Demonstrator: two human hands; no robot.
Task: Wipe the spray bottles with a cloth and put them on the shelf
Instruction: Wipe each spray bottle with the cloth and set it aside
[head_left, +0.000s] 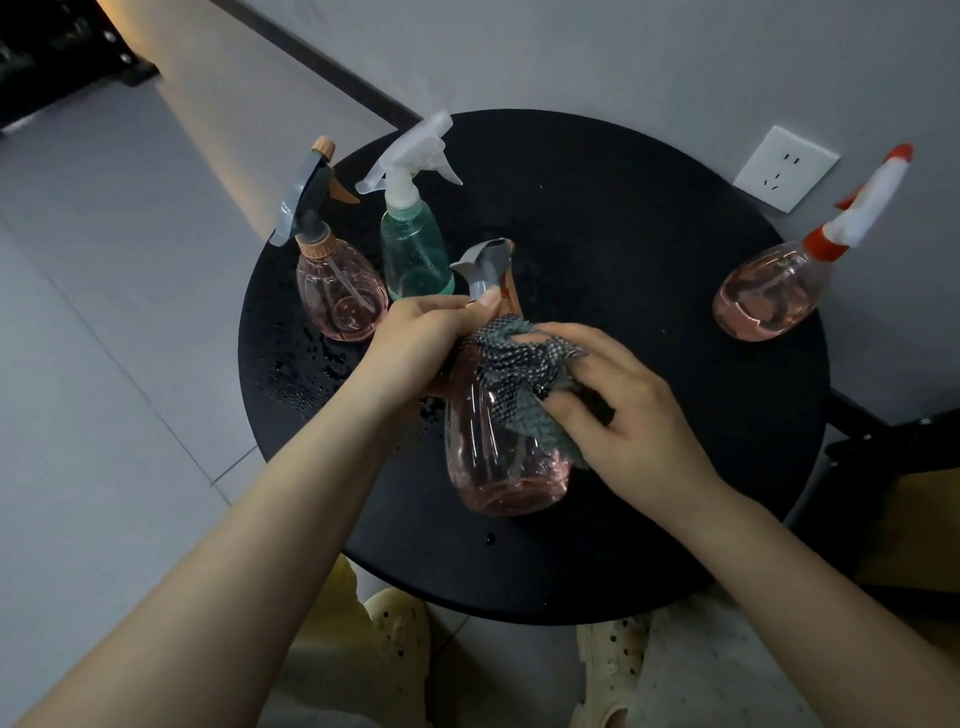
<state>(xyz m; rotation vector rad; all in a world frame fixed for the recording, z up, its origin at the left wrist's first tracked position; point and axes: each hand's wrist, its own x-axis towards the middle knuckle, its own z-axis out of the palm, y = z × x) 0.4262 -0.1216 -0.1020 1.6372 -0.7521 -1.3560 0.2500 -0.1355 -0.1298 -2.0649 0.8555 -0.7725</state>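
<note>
A pink spray bottle (493, 467) with a grey trigger head is held above the round black table (623, 249). My left hand (421, 338) grips its neck just under the head. My right hand (628, 410) presses a grey checked cloth (519, 379) against the bottle's shoulder. At the table's far left stand a second pink bottle (340, 296) with a dark and orange head and a green bottle (413, 254) with a white head. A pink bottle (763, 299) with a red and white head stands at the right edge.
Water drops (306, 364) lie on the table's left side. A white wall socket (785, 167) sits behind the table. A dark frame (883, 441) stands to the right and a dark unit (57, 57) at the upper left. My feet in pale clogs (400, 639) are under the near edge.
</note>
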